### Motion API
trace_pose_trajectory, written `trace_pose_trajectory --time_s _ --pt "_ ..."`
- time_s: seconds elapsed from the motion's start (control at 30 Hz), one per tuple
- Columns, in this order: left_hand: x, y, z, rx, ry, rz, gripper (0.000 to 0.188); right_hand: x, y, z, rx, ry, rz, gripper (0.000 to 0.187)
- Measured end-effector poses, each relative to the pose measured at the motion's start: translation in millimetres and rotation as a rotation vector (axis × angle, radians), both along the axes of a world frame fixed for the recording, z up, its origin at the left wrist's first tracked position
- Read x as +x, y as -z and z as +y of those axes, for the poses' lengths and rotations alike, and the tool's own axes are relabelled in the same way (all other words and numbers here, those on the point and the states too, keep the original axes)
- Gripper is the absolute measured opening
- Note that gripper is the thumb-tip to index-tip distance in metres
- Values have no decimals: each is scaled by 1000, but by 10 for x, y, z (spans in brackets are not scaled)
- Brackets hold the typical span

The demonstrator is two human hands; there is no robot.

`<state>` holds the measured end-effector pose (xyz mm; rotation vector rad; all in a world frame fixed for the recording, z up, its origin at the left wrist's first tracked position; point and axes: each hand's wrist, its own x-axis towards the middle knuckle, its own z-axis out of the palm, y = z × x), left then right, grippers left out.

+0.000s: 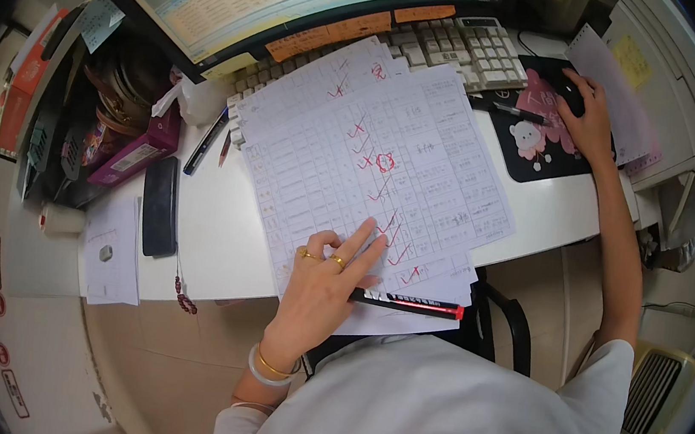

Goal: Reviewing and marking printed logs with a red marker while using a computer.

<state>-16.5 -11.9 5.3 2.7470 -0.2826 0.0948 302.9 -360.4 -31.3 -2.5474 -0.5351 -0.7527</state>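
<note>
My left hand (325, 279) lies on a stack of printed table sheets (460, 204) marked with red ticks, crosses and a circled mark. Two of its fingers stretch out along the top sheet. A black marker pen (408, 304) with a red end is tucked in that hand near the thumb, pointing right. My right hand (589, 125) rests curled over a black computer mouse (570, 95) on a dark mouse pad (533, 167) with a bear picture. Beside that hand, a black pen (520, 113) lies across the pad's left edge.
A monitor (269, 2) stands behind a keyboard (490, 57) partly covered by the sheets. To the left are a phone (161, 206), a blue pen (205, 142), a purple box (141, 146) and a beaded string (184, 294). A printer-like machine (682, 66) stands at right.
</note>
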Motion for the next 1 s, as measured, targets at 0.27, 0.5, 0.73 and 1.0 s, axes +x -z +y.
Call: trace_pose_trajectory --time_s 0.27,0.5,0.73,1.0 --pt "-47 93 31 21 43 -152 47 50 -25 25 3 -6 -31 46" --pt "-128 103 0 -6 42 -92 61 -11 -2 20 -5 19 16 45" --pt "-121 78 1 -37 17 -110 53 -24 -32 67 39 28 15 43" --pt "-113 65 -31 -60 -21 -126 54 8 37 33 38 18 14 43"
